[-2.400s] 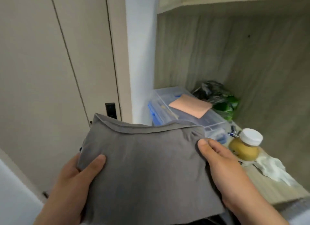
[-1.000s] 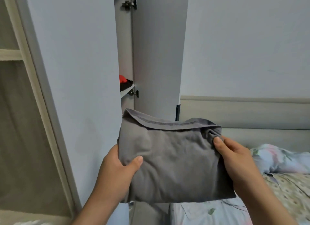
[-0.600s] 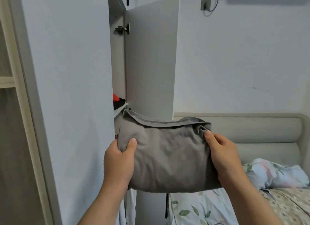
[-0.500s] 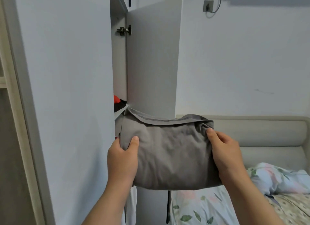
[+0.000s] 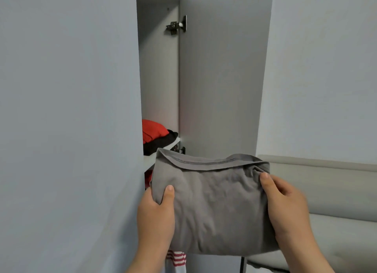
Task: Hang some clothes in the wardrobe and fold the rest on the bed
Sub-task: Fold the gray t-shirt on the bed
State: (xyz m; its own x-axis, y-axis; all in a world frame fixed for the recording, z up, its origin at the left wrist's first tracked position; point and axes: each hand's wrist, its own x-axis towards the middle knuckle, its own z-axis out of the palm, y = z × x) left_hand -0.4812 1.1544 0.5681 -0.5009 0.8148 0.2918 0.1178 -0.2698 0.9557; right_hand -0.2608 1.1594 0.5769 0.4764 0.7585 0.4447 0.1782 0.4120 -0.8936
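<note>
Both hands, left hand [image 5: 156, 217] and right hand [image 5: 285, 207], grip a soft, wrinkly folded grey t-shirt [image 5: 214, 205], thumbs pinching its sides, by the open wardrobe [image 5: 159, 79].

No readable text, label or number anywhere before me, neither on cloth nor on wardrobe.

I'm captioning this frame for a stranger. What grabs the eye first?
A folded grey garment fills the lower centre, held at its sides by the left hand and right hand. Behind it, a red garment glows on a shelf inside the open wardrobe.
</note>
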